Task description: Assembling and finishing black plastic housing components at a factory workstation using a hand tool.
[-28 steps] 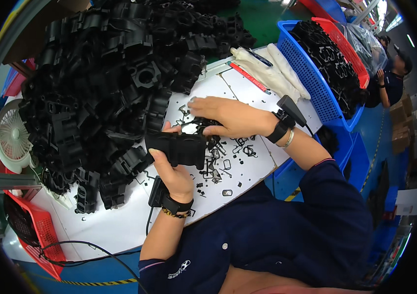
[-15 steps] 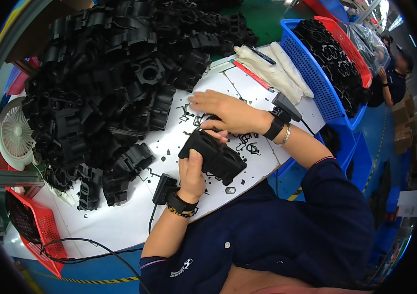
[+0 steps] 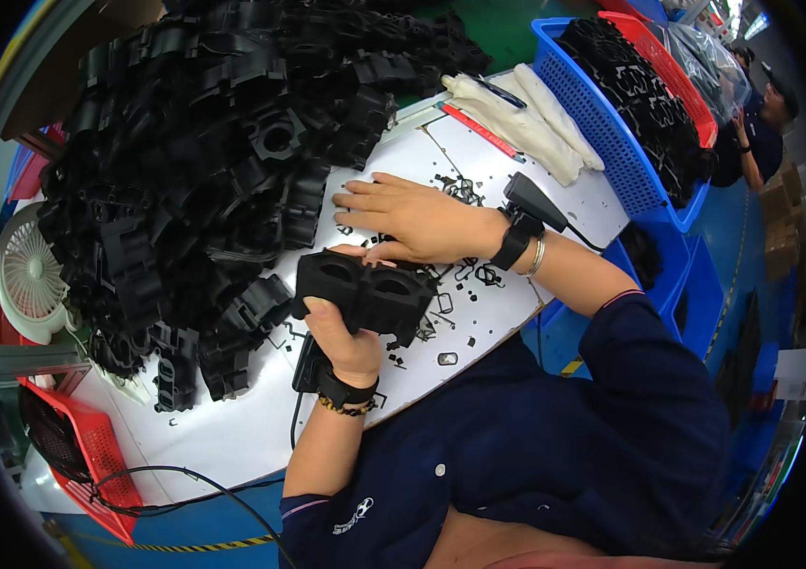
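Observation:
My left hand (image 3: 348,349) is wrapped round a black moulded plastic part (image 3: 365,296), its thumb lying over the near face. Two round hollows show in the part, which is held tilted above the white table (image 3: 232,427). Just beyond it, my right hand (image 3: 422,223) is stretched out with the fingers spread towards the pile, palm down. The right thumb is close to the part's far edge; whether it touches cannot be told. Small black scraps and thin loops (image 3: 488,275) lie scattered around and under both hands.
A high pile of similar black parts (image 3: 185,190) covers the left and far side. White gloves (image 3: 526,123), a pen and a red strip (image 3: 481,133) lie at the far right, beside a full blue basket (image 3: 602,133). A fan (image 3: 33,270) and red basket (image 3: 100,446) stand left.
The black part has moved left with my left hand and turned so its hollows face up more. My right hand has shifted left, its fingers now spread wider.

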Available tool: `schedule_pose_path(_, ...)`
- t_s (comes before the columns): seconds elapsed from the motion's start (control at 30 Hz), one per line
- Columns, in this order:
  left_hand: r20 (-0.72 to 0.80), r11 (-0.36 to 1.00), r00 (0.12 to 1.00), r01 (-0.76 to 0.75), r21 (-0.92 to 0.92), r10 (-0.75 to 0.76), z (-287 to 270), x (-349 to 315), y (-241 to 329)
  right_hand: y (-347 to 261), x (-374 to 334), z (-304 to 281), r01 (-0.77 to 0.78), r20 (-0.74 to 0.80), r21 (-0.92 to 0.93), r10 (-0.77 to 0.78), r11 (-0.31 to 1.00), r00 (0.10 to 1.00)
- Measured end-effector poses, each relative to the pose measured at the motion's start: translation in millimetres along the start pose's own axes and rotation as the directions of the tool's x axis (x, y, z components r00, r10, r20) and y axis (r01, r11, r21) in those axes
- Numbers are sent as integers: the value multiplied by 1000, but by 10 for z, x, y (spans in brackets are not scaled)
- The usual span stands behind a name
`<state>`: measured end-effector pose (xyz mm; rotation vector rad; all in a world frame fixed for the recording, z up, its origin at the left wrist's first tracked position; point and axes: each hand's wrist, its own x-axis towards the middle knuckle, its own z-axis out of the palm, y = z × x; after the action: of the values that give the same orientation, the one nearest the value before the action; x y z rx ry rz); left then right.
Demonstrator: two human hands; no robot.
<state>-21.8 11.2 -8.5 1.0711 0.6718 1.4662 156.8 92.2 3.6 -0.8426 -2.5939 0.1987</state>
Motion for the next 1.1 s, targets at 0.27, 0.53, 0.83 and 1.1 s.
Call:
schedule_pose_path(0.27, -187, 996, 982, -51, -75, 37, 36, 45, 104, -200, -547, -768, -348, 208, 489, 280, 800, 937)
schedule_pose_path(0.53, -270, 999, 962, -42, 26, 47, 2, 44, 121, -191, -1277, -482, -574, -13, -130, 578, 808, 816)
schedule_pose_path(0.83, -126, 952, 966, -245, -186, 224, -142, 63, 1035, -1200, -817, 163, 170, 190, 317, -238, 933, 952)
schedule_pose_path(1.1, -115, 927, 921, -375, -7, 372, -318, -167, 1184, -1129, -492, 370, 292, 231, 328, -376, 898, 897)
